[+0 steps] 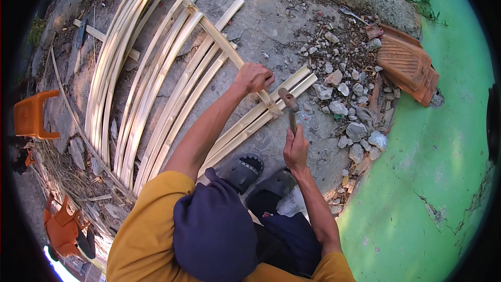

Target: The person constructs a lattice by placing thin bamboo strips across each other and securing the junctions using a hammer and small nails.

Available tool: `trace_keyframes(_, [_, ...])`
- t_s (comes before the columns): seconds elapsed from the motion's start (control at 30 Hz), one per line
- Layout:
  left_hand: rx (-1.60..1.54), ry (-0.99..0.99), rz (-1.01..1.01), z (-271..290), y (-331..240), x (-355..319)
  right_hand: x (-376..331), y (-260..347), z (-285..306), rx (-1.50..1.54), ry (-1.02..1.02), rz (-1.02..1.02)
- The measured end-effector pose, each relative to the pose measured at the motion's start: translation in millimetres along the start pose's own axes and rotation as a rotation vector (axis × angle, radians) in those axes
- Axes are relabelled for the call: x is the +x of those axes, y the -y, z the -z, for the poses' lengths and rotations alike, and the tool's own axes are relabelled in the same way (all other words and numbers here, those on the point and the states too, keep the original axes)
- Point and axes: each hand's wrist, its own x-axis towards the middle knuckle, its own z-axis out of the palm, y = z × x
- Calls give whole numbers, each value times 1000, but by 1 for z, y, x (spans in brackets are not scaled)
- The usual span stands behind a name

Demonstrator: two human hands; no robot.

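Observation:
My left hand (254, 77) is closed around a light bamboo cross slat (221, 39), which runs diagonally over several long split bamboo strips (183, 78). In my right hand (296, 150) is a hammer (289, 102), gripped by its handle. The hammer's head is over the slat's lower end, beside a pair of bamboo strips (252, 119) lying crosswise under it. Whether the head touches the bamboo, I cannot tell. A small tie or knot (273, 109) shows where slat and pair cross. My fingers hide part of the slat.
Broken stones (357, 131) and rubble lie to the right, beside a broken orange plastic piece (408, 63). Beyond is a green-painted surface (417, 177). Orange plastic stools (35, 115) stand at the left. My dark clogs (241, 173) are close to the strips.

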Motion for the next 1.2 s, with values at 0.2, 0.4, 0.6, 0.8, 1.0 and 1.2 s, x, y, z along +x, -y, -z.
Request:
trace_keyframes(0.2, [25, -39, -19, 5, -11, 6, -9, -21, -5, 27, -43, 77])
trace_keyframes(0.4, [-24, -21, -17, -4, -6, 0, -2, -19, -14, -56, 101, -119])
trace_keyframes(0.6, [-4, -39, -4, 1, -4, 4, 14, 23, 21, 182, -188, 120])
trace_keyframes(0.8, [-26, -57, -40, 4, -8, 1, 26, -2, 18, 101, -120, 30])
trace_keyframes(1.0, [-27, -50, -47, 4, -11, -2, 97, -48, 21, 8, -89, 61])
trace_keyframes(1.2, [-29, 86, -33, 6, -22, -4, 157, -66, 31, -62, 196, 75])
